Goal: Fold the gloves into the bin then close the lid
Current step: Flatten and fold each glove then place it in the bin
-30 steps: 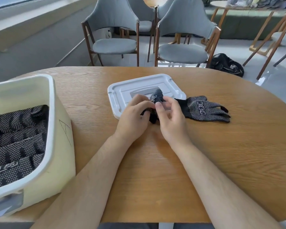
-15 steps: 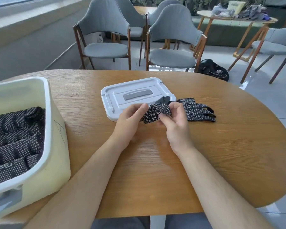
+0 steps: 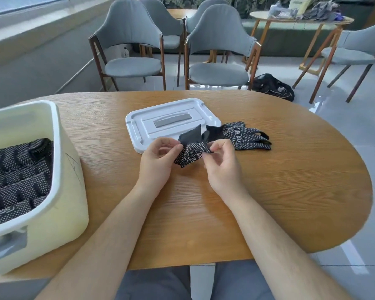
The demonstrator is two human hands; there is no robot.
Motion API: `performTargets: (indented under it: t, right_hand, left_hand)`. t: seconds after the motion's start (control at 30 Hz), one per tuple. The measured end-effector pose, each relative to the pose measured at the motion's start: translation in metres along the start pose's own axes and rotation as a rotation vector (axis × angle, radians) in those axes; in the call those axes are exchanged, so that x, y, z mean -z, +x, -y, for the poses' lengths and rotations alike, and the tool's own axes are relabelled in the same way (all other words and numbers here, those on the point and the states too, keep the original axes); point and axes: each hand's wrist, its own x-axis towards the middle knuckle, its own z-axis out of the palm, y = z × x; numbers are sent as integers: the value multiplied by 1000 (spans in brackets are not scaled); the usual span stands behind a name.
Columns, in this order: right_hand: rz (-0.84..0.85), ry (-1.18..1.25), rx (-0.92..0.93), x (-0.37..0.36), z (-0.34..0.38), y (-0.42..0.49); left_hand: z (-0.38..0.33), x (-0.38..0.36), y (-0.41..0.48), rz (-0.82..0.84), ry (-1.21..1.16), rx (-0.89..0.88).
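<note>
a dotted black glove (image 3: 193,152) is held bunched just above the tabletop (image 3: 290,169), at the near edge of the white lid (image 3: 171,122). the left grip (image 3: 158,163) pinches the glove's left side with curled thumb and fingers, and the right grip (image 3: 223,167) pinches its right edge. a second glove (image 3: 243,135) lies flat just right of the lid. well to the left stands the open cream bin (image 3: 67,191), with folded gloves (image 3: 15,169) inside.

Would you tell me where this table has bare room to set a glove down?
Bare wood: between the bin and the left hand, and right of the right hand toward the table edge. Lid, loose glove and held glove crowd the middle.
</note>
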Motion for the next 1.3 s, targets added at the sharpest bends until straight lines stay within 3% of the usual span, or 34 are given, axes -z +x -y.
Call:
performTargets:
  t: [0.17, 0.3, 0.43, 0.63, 0.8, 1.0, 1.2, 1.3]
  right_hand:
    - [-8, -98, -79, -1, -1, 1]
    - [11, -115, -108, -1, 3, 0]
    - [39, -175, -97, 1, 6, 0]
    - [78, -202, -107, 1, 1, 2]
    - [-67, -344, 63, 1, -3, 3]
    - [48, -25, -71, 12, 9, 8]
    - [166, 179, -127, 44, 48, 11]
    - [211, 163, -115, 57, 64, 12]
  left_hand:
    - [1, -1, -1, 13, 35, -27]
    - [3, -6, -3, -69, 388, -119]
    - [6, -10, -3, 19, 544, -129]
    - [0, -2, -5, 59, 287, -67]
    - [-7, -3, -8, 106, 46, -78]
    - [-16, -1, -9, 207, 88, 77]
    - [-49, 3, -14, 376, -177, 172]
    - [-59, 0, -16, 392, -234, 188]
